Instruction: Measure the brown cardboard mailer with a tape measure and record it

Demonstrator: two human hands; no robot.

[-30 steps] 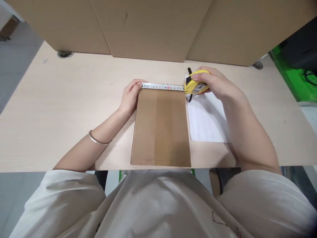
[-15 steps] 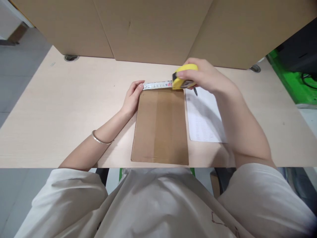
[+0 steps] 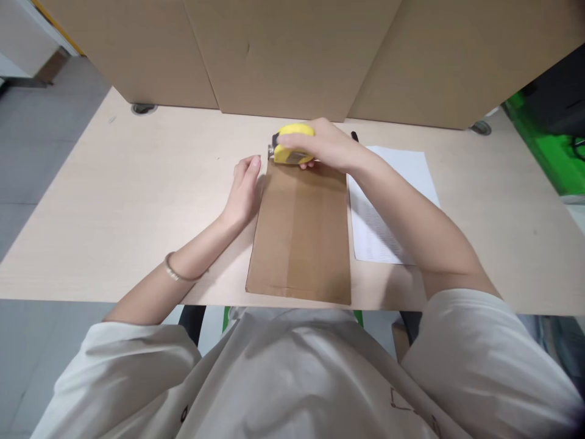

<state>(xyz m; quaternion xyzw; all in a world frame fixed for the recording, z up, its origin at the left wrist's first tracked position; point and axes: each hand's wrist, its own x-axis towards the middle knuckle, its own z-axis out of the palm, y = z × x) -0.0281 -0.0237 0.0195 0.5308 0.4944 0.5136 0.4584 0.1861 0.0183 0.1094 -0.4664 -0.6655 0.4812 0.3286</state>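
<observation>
A flat brown cardboard piece (image 3: 299, 231) lies on the light wooden table (image 3: 114, 201) in front of me. My right hand (image 3: 329, 146) grips a yellow tape measure (image 3: 292, 145) at the cardboard's far left corner, its blade almost fully drawn in. My left hand (image 3: 244, 189) rests at the cardboard's left edge near that corner, fingers together and laid flat against the edge, holding nothing. A metal bracelet (image 3: 176, 271) circles my left wrist.
A printed white sheet (image 3: 393, 207) lies to the right of the cardboard, with a dark pen (image 3: 353, 135) showing at its far edge. Tall cardboard panels (image 3: 283, 55) stand along the back of the table. Green equipment (image 3: 543, 146) sits at the right.
My right hand has slid the tape measure leftward along the cardboard's far edge, and the blade has retracted into the case. The left hand let go of the blade's tip and stayed at the corner.
</observation>
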